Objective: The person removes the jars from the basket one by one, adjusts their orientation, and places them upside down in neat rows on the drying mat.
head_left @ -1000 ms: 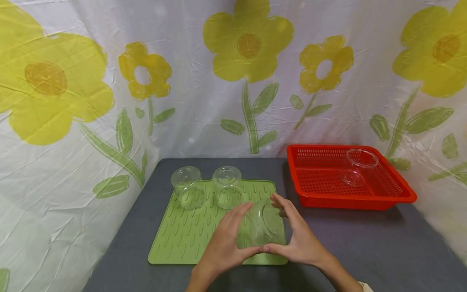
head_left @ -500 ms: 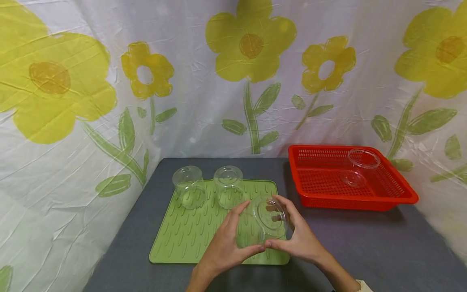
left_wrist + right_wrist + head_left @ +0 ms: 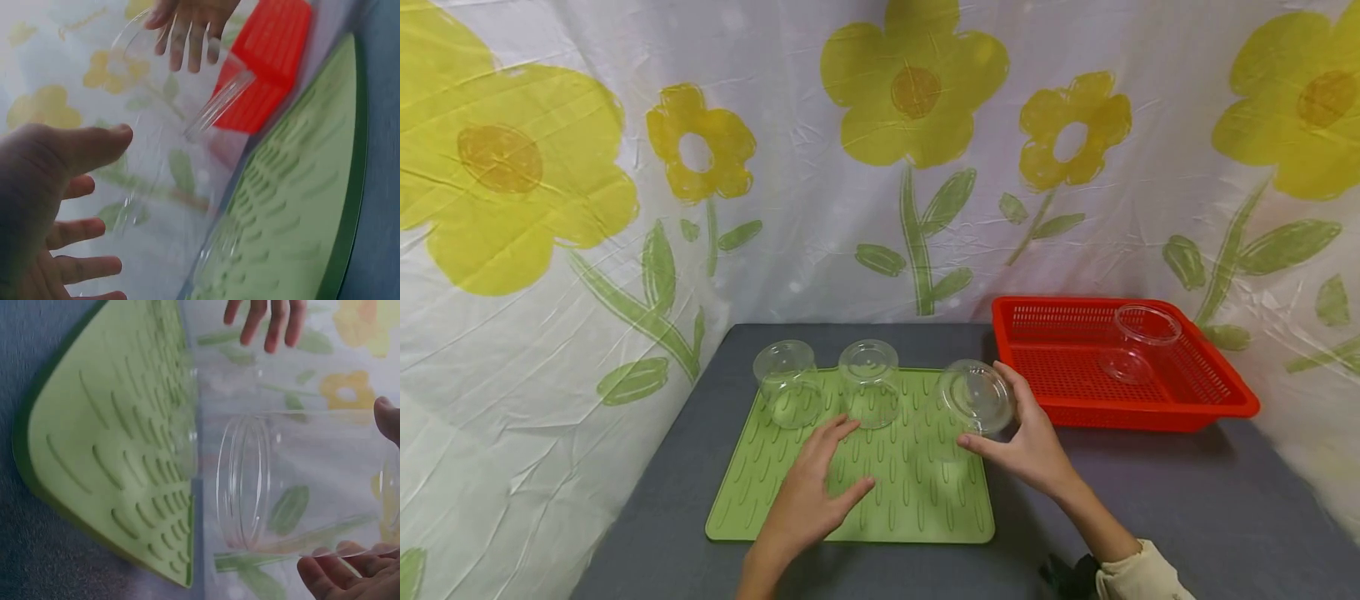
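Note:
My right hand (image 3: 1033, 442) grips a clear jar (image 3: 973, 395) near its base, thumb on one side and fingers on the other. The jar is upside down, its threaded rim facing the green ridged mat (image 3: 865, 500); in the right wrist view a gap shows between rim and mat. Over the mat's front left part, my left hand (image 3: 808, 493) has its fingers spread and holds nothing. Two similar clear jars, a left one (image 3: 788, 387) and a middle one (image 3: 869, 387), stand upside down along the mat's far side.
A red perforated basket (image 3: 1097, 410) stands at the back right of the grey table (image 3: 1150, 508). Inside it is another clear jar (image 3: 1138, 342), its open rim upward. Behind the table hangs a flower-printed cloth (image 3: 805, 208).
Both hands held the jar before; my left hand has let go and moved left. My right hand has carried the jar farther back, toward the row of jars.

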Tool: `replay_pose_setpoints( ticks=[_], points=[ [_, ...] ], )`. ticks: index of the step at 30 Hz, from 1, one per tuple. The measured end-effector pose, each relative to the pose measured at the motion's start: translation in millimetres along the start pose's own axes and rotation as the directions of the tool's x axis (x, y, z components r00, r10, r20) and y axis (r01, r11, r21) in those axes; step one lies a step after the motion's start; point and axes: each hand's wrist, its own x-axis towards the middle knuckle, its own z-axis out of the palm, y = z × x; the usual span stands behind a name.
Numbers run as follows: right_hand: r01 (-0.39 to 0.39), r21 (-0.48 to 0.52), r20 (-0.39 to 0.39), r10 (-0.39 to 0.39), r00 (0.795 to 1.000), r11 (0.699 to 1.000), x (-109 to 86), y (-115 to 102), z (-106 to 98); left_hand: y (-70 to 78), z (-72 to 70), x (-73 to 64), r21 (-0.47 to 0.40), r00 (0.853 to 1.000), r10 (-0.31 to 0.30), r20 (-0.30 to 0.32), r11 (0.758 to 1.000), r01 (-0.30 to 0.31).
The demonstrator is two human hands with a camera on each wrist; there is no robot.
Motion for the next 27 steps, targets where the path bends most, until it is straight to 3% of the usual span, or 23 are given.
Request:
replay_pose_setpoints(
  ticks=[7,11,14,16,20,23,27],
  points=[
    [-0.031,-0.052,0.0,0.031,1.0,0.998,15.9,6.3,12.6,-31.6,-15.0,-6.2,0.132,0.997,-0.08,-0.008,0.988,0.081],
    [-0.044,-0.092,-0.027,0.042,0.999,0.995,26.9,5.3,18.9,-47.9,-22.5,-10.7,0.227,0.995,-0.103,-0.011,0.968,0.103],
    [-0.064,-0.116,-0.035,0.06,0.998,0.991,36.1,5.8,23.0,-58.3,-28.9,-14.0,0.278,0.985,-0.169,0.014,0.947,0.159],
    [-0.085,-0.127,-0.027,0.082,0.996,0.988,42.2,6.9,25.7,-64.1,-33.2,-15.7,0.314,0.97,-0.239,0.04,0.925,0.215],
    [-0.128,-0.147,0.003,0.13,0.992,0.981,50.9,8.4,32.1,-73.5,-38.2,-19.0,0.357,0.922,-0.378,0.086,0.876,0.325],
    [-0.15,-0.168,0.009,0.154,0.988,0.974,54.1,10.7,36.3,-76.9,-38.1,-21.8,0.362,0.891,-0.44,0.113,0.853,0.376],
    [-0.171,-0.186,0.009,0.176,0.984,0.967,58.6,17.1,40.3,-77.5,-37.1,-24.9,0.359,0.864,-0.481,0.147,0.84,0.407]
  ],
)
